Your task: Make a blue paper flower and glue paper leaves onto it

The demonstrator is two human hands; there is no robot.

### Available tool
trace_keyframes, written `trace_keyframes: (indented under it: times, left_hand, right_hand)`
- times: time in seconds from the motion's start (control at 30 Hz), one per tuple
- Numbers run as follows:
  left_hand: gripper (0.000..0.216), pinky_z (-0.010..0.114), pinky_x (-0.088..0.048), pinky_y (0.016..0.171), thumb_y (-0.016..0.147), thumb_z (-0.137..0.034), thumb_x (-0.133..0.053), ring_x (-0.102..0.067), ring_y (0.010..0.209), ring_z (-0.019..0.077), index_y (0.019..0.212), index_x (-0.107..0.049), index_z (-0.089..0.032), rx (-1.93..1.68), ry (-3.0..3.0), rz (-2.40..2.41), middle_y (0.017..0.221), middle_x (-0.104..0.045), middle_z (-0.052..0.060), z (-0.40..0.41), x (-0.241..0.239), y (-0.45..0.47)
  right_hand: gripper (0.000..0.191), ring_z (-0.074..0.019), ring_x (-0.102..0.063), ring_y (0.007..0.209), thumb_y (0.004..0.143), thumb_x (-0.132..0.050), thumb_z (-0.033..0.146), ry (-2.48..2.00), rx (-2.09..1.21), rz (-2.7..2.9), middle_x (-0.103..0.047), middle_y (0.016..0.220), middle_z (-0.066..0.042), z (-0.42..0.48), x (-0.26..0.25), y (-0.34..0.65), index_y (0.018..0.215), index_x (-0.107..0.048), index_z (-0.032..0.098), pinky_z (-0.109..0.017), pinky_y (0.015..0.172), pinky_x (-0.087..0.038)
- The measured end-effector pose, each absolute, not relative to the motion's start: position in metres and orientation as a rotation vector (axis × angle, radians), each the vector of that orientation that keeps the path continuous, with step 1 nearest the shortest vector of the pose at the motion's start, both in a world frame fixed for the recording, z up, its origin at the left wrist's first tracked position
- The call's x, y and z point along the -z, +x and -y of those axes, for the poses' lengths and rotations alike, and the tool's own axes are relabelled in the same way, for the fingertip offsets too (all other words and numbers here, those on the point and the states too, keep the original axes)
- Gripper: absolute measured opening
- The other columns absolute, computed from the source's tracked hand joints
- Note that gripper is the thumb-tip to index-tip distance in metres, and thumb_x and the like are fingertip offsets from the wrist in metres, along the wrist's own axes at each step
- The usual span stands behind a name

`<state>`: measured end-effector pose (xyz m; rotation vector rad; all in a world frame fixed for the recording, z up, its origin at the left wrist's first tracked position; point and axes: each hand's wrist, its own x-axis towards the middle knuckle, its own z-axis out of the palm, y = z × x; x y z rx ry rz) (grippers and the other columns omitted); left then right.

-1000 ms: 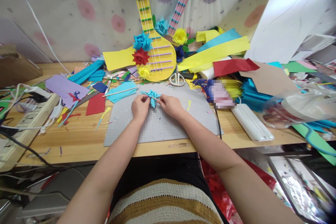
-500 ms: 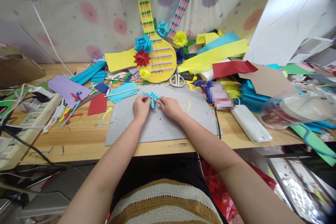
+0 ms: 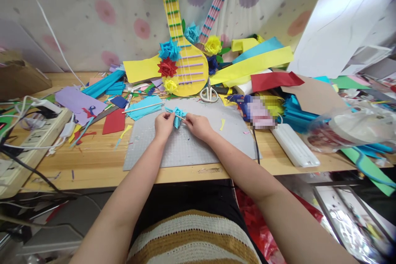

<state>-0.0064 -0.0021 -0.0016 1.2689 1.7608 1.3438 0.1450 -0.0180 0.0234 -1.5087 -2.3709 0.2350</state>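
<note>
Over the grey cutting mat (image 3: 198, 148), both hands meet at a blue paper flower (image 3: 177, 116) with pointed petals. My left hand (image 3: 164, 125) pinches its left side, fingers closed on the paper. From the right, my right hand (image 3: 198, 125) grips a thin stick (image 3: 182, 118) whose tip reaches the petals. Fingertips partly hide both the flower and the stick. A light blue paper sheet (image 3: 144, 108) with another thin stick across it lies at the mat's upper left. Scissors (image 3: 209, 93) with white handles rest at the mat's back edge.
Behind the mat stands a yellow paper guitar (image 3: 192, 68) with paper flowers; a pink one leans beside it. A blue glue gun (image 3: 243, 105) and a white box (image 3: 295, 146) lie right. Power strips (image 3: 37, 144) and cables crowd the left. Coloured paper scraps surround the mat.
The blue flower has shifted slightly left and looks more bunched together, with its petals turned. Both hands have moved slightly left with it, keeping their grips.
</note>
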Motion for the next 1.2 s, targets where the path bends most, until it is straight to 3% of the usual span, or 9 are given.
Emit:
trace_keyframes:
  times: [0.33, 0.6, 0.87, 1.2]
  left_hand:
    - [0.024, 0.023, -0.039, 0.057, 0.071, -0.039, -0.054, -0.051, 0.056, 0.0106, 0.067, -0.061, -0.015, -1.257, 1.382, -1.772, 0.062, -0.060, 0.001, 0.007, -0.006, -0.007]
    - [0.018, 0.025, -0.038, 0.061, 0.066, -0.032, -0.061, -0.053, 0.068, 0.0133, 0.077, -0.061, -0.019, -1.124, 1.635, -2.034, 0.082, -0.062, 0.002, 0.015, -0.013, -0.004]
    - [0.012, 0.026, -0.035, 0.059, 0.071, -0.030, -0.056, -0.053, 0.065, 0.0138, 0.071, -0.063, -0.021, -1.117, 1.598, -2.102, 0.079, -0.063, 0.001, 0.016, -0.016, -0.005]
    - [0.014, 0.025, -0.036, 0.061, 0.073, -0.029, -0.053, -0.055, 0.070, 0.0141, 0.077, -0.063, -0.020, -1.125, 1.569, -2.190, 0.083, -0.064, 0.001, 0.011, -0.014, -0.009]
  right_hand:
    - [0.021, -0.0162, -0.060, 0.078, 0.088, -0.041, 0.034, -1.593, -0.252, 2.371, -0.067, 0.091, -0.005, 0.021, -0.028, 0.143, 0.095, -0.056, 0.021, -0.024, 0.063, -0.032]
    - [0.018, -0.0177, -0.060, 0.078, 0.085, -0.045, 0.033, -1.610, -0.279, 2.356, -0.067, 0.087, -0.005, 0.022, -0.029, 0.146, 0.094, -0.055, 0.020, -0.025, 0.061, -0.032]
    - [0.017, -0.0171, -0.060, 0.076, 0.085, -0.042, 0.031, -1.599, -0.280, 2.363, -0.068, 0.084, -0.003, 0.023, -0.032, 0.147, 0.088, -0.055, 0.020, -0.025, 0.059, -0.030]
    - [0.018, -0.0169, -0.059, 0.075, 0.083, -0.047, 0.034, -1.645, -0.304, 2.397, -0.067, 0.084, -0.004, 0.019, -0.032, 0.151, 0.090, -0.054, 0.020, -0.025, 0.059, -0.030]
